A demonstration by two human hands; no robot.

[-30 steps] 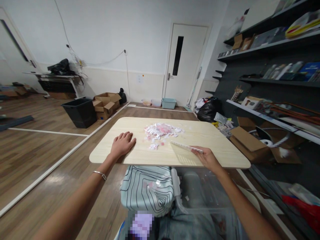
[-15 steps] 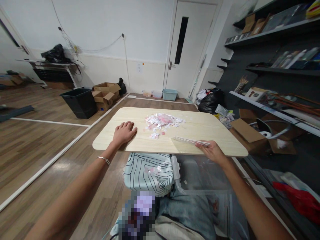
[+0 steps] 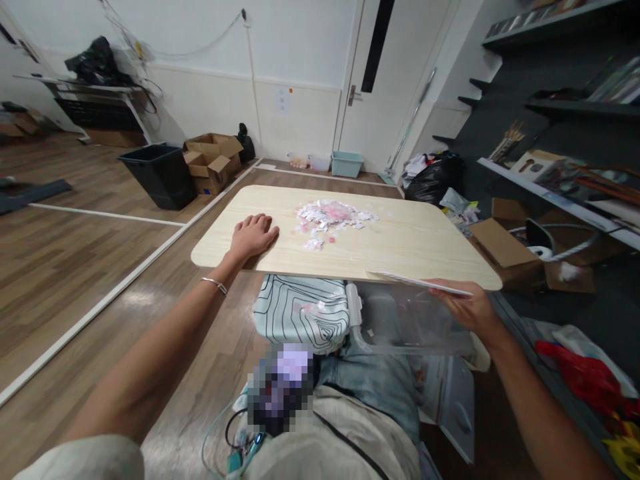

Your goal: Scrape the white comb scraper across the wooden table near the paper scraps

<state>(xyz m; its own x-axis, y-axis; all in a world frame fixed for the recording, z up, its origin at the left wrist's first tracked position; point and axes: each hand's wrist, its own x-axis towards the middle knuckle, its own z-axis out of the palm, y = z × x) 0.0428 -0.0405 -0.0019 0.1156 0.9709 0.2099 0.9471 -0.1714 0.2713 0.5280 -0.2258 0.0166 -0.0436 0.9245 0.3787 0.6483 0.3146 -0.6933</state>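
My left hand (image 3: 254, 237) rests palm down on the left part of a pale wooden tabletop (image 3: 415, 243), holding nothing, its fingers laid on the surface. A thin, flat white strip (image 3: 407, 279) is pinched in my right hand (image 3: 473, 308) at the tabletop's near edge. Its far end lies at the board, and it is seen almost edge-on, so its exact kind is unclear. A heap of small white and pink paper scraps (image 3: 337, 213) lies at the middle of the board, with a smaller clump (image 3: 315, 245) in front of it.
Below the near edge are a light-blue cushion (image 3: 295, 320) with black lines, pink bits on it, and a clear plastic bin (image 3: 415, 320). A black trash can (image 3: 160, 177) and cardboard boxes (image 3: 213, 160) stand left. Shelves and an open carton (image 3: 505, 243) are on the right.
My right hand has drawn the white strip right and back toward me, to the board's near edge, and the strip is now flatter to my view. My left hand stays on the board.
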